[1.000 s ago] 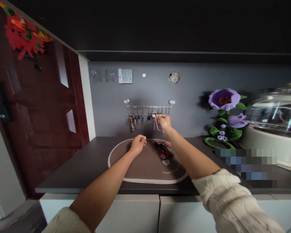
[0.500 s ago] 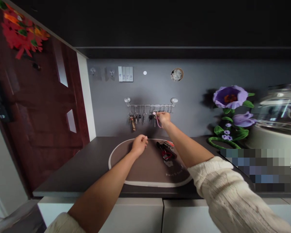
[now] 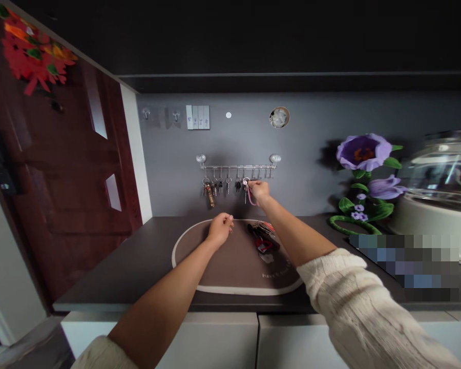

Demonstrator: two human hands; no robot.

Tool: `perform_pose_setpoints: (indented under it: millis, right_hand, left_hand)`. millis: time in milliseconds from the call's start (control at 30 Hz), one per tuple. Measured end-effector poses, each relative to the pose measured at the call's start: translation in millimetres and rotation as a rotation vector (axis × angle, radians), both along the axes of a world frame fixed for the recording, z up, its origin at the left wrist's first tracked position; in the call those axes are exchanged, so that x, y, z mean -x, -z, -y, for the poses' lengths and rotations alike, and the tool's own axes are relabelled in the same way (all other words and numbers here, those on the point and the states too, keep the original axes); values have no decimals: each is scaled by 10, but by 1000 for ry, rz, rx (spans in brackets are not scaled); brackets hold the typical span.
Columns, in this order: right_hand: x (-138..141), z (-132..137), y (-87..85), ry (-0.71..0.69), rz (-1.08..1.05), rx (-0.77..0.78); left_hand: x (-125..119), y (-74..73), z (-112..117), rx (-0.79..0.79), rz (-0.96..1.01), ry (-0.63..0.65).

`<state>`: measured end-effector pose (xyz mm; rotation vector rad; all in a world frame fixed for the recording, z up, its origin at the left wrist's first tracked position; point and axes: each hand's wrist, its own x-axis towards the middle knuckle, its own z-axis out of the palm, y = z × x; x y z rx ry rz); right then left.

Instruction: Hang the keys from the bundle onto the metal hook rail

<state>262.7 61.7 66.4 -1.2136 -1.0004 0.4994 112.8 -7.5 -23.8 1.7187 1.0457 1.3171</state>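
Note:
My right hand [image 3: 259, 191] is at the hook rail [image 3: 238, 167] on the grey wall, its fingers pinching a key ring [image 3: 246, 181] with a pink strap; a key hangs below it. The ring sits close under a hook; whether it rests on the hook I cannot tell. Several other key sets hang to the left, one with a brown patterned fob [image 3: 210, 196]. Above the brown mat [image 3: 230, 266], my left hand [image 3: 220, 228] is curled closed, with nothing visible in it. A pile of keys [image 3: 264, 236] with a red piece lies on the mat, right of that hand.
Purple fabric flowers [image 3: 364, 152] stand on the dark counter [image 3: 119, 271] at the right, beside a white appliance with a clear top [image 3: 441, 210]. A dark cabinet [image 3: 253, 41] overhangs the counter. At the left is a dark red door [image 3: 72, 205].
The right hand and the key ring have shifted very slightly downward beside the rail. The left hand stays in the same place.

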Motion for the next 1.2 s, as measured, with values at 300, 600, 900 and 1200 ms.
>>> perform_pose_setpoints:
  millis: [300,600,900,1200]
  right_hand:
    - [36,71,12,-160,-22,-5]
    - [10,198,22,-261,-1,21]
    - [-55,410,124,-349,-63,84]
    - [-35,636,213,-392,-126,77]
  left_hand:
    - [-6,-30,45,26,11,4]
    - [1,-23,39,49,-11,39]
    - [15,38,17,18,-56,80]
    - [36,22,118,18,-145,88]
